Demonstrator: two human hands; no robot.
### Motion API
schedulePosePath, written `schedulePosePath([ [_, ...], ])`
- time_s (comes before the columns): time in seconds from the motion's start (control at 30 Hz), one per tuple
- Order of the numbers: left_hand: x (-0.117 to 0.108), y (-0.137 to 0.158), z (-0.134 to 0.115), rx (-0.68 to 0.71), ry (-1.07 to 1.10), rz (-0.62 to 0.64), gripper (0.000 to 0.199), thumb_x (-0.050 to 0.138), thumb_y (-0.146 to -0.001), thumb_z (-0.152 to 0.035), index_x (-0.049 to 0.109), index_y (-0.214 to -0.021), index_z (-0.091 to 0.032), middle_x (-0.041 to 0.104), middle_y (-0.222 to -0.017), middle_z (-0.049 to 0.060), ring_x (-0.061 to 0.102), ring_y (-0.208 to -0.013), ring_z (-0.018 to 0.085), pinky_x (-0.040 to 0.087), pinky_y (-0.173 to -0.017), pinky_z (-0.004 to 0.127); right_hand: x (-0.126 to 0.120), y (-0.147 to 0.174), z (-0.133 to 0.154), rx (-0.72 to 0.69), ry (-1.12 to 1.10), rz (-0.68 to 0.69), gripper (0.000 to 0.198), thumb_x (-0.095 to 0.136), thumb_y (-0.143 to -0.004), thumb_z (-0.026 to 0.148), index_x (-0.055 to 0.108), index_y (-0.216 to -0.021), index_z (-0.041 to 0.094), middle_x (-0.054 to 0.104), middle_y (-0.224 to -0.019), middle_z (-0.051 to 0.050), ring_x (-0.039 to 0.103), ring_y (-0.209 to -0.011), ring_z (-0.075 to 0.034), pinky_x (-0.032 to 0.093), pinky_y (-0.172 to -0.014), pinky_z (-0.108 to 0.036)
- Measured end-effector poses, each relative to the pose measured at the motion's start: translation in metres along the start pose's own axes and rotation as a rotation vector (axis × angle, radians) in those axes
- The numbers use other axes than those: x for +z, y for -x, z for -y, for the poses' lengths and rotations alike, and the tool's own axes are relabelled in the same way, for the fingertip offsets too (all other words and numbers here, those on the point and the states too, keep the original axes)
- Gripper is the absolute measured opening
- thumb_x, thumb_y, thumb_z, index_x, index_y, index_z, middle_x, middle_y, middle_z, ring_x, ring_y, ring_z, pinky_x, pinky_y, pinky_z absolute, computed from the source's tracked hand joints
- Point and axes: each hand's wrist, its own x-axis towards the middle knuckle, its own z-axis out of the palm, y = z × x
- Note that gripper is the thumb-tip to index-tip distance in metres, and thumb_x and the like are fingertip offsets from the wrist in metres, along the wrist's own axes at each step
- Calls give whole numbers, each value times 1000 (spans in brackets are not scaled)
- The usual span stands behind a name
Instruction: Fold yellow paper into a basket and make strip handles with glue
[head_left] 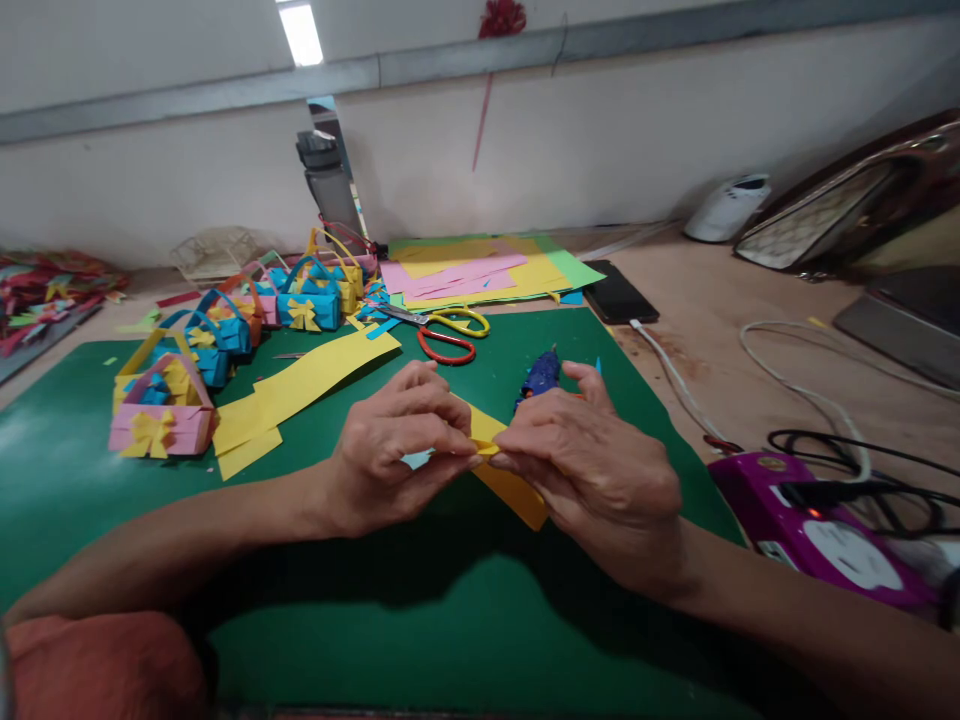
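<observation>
Between my two hands is a small folded piece of yellow paper. My left hand pinches its left end, and my right hand pinches the right end. Beneath them a yellow paper strip lies on the green mat. A blue glue gun is partly hidden behind my right hand. Scissors with one red and one yellow handle rest beyond my hands. Longer yellow paper strips are to the left.
Several small paper baskets with bows, a pink one nearest, stand at the left. Coloured sheets, a phone and a bottle are at the back. A purple power strip with cables lies at the right.
</observation>
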Motion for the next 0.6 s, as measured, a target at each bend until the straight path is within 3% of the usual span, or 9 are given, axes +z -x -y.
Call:
schedulePosePath([
  [0.6,0,-1,-3,25,10,-11,16,64,-76,-8,54,-67,-16,62,-68,3,54,-61,10,48,-77,36,-2,-1,0,20,-55,17,18,53,-83,9,57,-70,20,60,-65,3,55,-62,-9,31,-93,-43],
])
